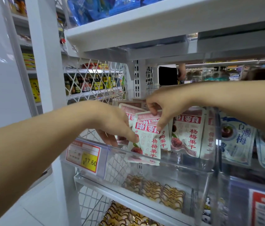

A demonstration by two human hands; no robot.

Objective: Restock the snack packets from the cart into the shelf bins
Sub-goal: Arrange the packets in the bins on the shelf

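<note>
The place is a shop aisle with white shelving: a shelf board [144, 30] runs overhead, and sauce bottles [87, 85] stand on racks far behind a mesh panel. There is only the head view. In it, both bare arms reach into a clear bin [185, 165] that has a price label [86, 155] at its left front.

The front packet [146, 141] is at the left end of this bin, ahead of a row of matching packets [187, 136]. The left hand [117, 126] grips its left edge, thumb on the printed face and fingers curled behind. The right hand [166, 105] pinches the top edge, with one finger lying straight down the face. The cart is out of view.

The packet stands on end, so its long axis runs up and down, with the top leaning a little right and the bottom drifting left. Its printed face is towards the camera and the lettering is right way up. I cannot tell whether its lower edge sits inside the front wall or rides over the lip.

If it rides over the lip, letting go would probably tip it out of the bin. Pushing it back hard could also knock the row behind askew or crease the soft pouch. Blue packets [237, 141] fill the next bin to the right, so a rightward slide risks mixing the stock.
</note>
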